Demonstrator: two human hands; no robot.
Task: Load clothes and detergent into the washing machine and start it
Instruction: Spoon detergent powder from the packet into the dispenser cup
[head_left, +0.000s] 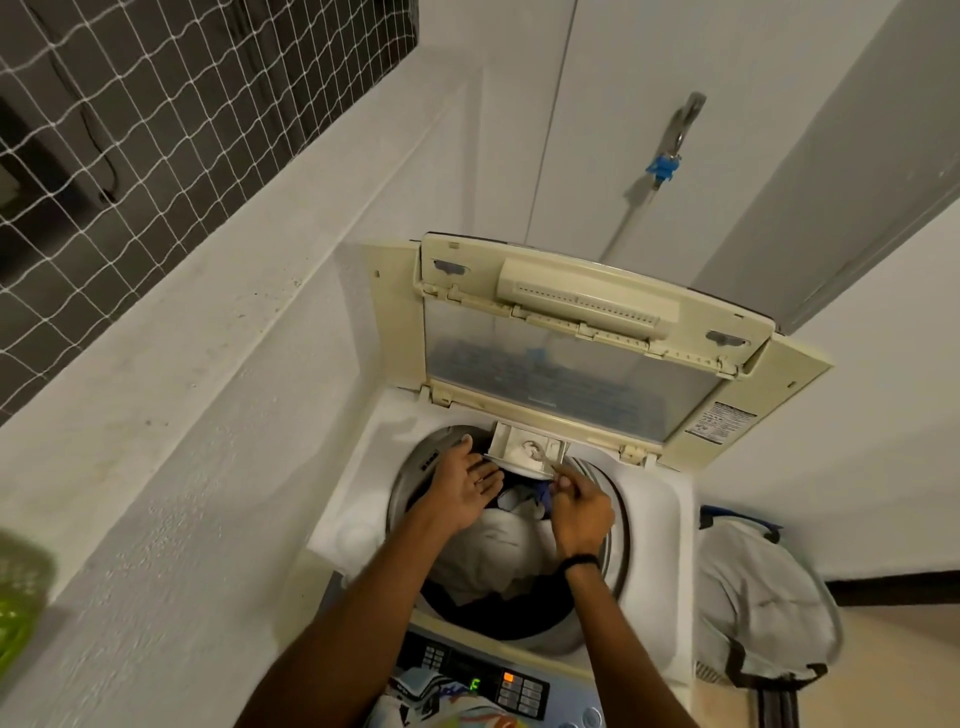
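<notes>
Nearest, the grey control panel (480, 680) shows a green lit character, unreadable. Past it, white and dark clothes (498, 551) fill the round drum. The cream detergent drawer (524, 452) juts out at the drum's far rim, holding white powder. The left hand (465, 486), open and empty, hovers beside it; the right hand (579, 506) pinches something small, unidentifiable, at its corner.

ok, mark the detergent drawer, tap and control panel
detergent drawer (524, 451), head view, white powder compartment
tap (662, 167), head view, blue fitting on the wall
control panel (511, 685), head view, buttons beside the green display
</notes>
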